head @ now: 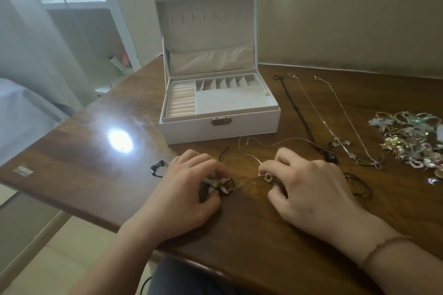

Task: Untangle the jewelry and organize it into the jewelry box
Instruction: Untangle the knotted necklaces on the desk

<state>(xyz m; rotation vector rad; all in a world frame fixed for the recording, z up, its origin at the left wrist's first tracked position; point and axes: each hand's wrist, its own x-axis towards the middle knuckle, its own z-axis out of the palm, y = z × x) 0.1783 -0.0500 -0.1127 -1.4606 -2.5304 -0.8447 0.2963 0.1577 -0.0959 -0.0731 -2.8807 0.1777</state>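
On the dark wooden table [96, 170], the left hand [189, 189] pinches a knot of black cord with pale beads [219, 185]. The right hand [309, 189] pinches a thin silver chain [268, 145], apparently at a small ring. The open white jewelry box [219, 108] stands just behind.

Bare forearms (thin bracelet [383, 248] on right)

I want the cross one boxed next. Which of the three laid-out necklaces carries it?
The middle necklace, a silver chain with a cross pendant; the left is black cord, the right a plain chain.
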